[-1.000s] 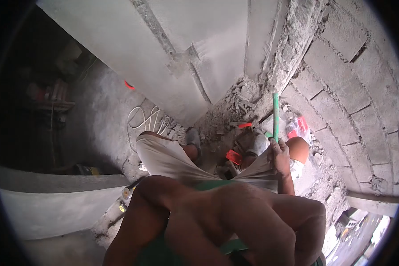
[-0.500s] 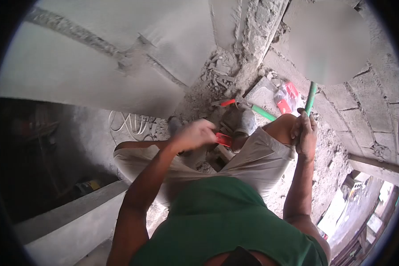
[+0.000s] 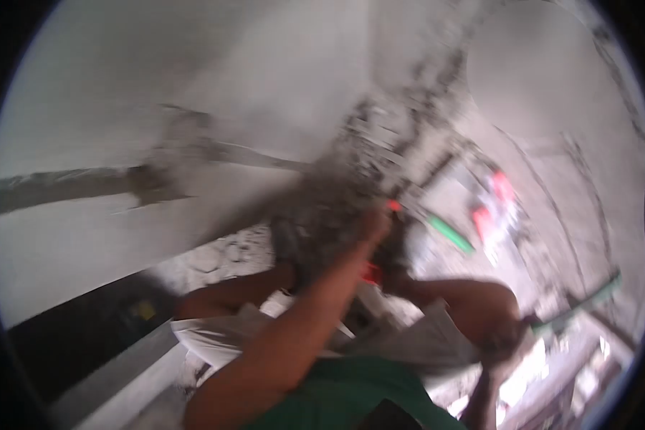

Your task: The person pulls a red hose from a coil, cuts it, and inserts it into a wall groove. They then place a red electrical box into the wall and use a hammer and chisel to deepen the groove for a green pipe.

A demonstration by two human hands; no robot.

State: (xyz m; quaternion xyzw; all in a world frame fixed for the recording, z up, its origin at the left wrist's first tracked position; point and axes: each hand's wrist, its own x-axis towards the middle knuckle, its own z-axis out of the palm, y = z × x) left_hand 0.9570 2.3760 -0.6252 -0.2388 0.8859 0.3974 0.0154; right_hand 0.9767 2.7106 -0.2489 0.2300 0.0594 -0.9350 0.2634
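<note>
My left hand [image 3: 375,223] reaches forward to the rubble between my feet, beside a small orange-red piece [image 3: 394,206]. Motion blur hides its fingers and whether it holds anything. Below it, partly behind my forearm, is a red object [image 3: 370,273]. At the right, by my knee, my right hand [image 3: 507,345] is wrapped round one end of a green pipe [image 3: 584,302], which points up and to the right. A second green piece [image 3: 450,233] lies on the ground in front of my knee.
A clear plastic bag with red things [image 3: 500,208] lies beyond the second green piece. Broken rubble [image 3: 373,140] fills the corner. A pale grooved wall [image 3: 265,107] rises at the left, a block wall [image 3: 552,172] at the right. A dark opening [image 3: 86,322] is at lower left.
My left hand has moved forward and right, to the orange-red piece. My right hand has moved down with the green pipe, which now tilts further to the right. The view has shifted and blurred.
</note>
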